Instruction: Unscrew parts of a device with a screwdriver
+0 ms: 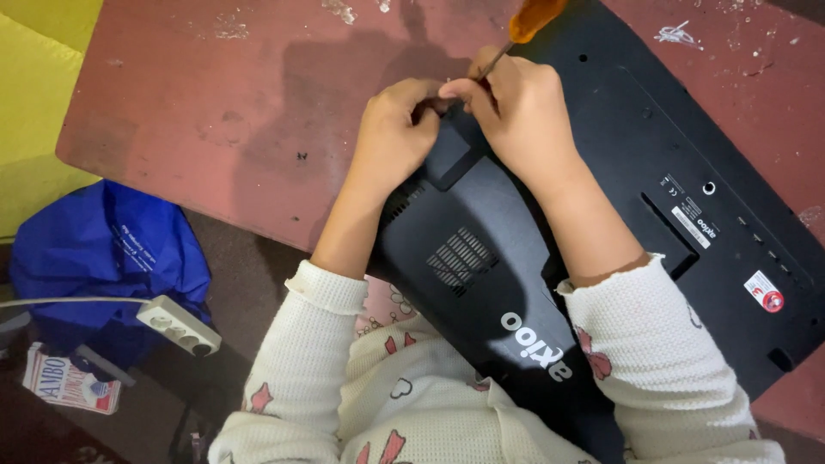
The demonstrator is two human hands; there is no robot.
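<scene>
Here, black computer back (481, 258), vented, orange-handled screwdriver (524, 26) in right hand (516, 107)

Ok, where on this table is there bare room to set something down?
The red table is bare left of the left hand, out to its left edge. A narrow strip lies top right beyond the black device. Crowded where both hands meet at the screwdriver.

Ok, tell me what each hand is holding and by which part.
The right hand pinches a screwdriver low on its metal shaft; the orange handle sticks out above. The left hand holds nothing, pressing on the black computer back panel.
</scene>
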